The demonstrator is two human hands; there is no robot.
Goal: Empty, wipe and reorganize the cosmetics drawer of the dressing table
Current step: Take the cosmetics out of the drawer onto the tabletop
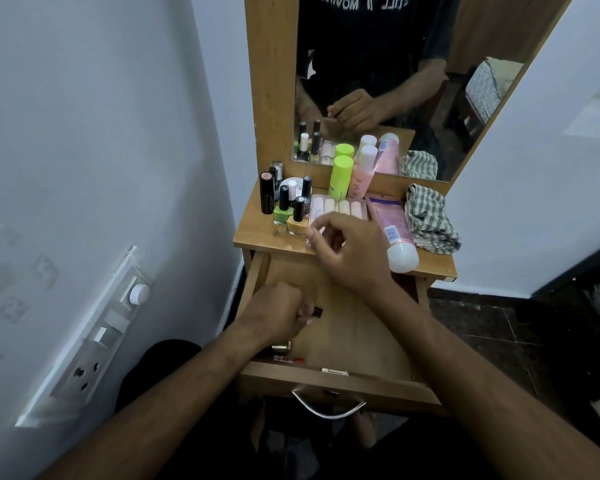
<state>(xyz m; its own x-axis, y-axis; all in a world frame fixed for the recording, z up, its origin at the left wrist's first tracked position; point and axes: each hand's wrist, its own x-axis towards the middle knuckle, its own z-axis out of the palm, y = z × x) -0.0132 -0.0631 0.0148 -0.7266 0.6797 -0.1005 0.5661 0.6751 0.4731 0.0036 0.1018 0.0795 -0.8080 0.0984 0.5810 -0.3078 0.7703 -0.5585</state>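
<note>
1. Head view is showing my left hand [278, 308] curling into a fist inside the open drawer [329, 375], its fingers closing around a small dark tube [316, 311] whose end is poking out.
2. My right hand [350, 251] is hovering over the drawer's back edge, thumb and forefinger pinching together near the pink nail-tip pack [338, 207]; I cannot tell whether anything is sitting between them.
3. A gold-coloured item [281, 348] and a red-marked item [288, 359] are lying in the drawer's near left corner.
4. On the tabletop [257, 233], nail polish bottles [290, 211] are standing at the left, a green-capped bottle [340, 176] and a pink bottle [361, 174] by the mirror [378, 81], a pink tube [394, 230] lying on its side, and a checked cloth [430, 220] crumpling at the right.
</note>
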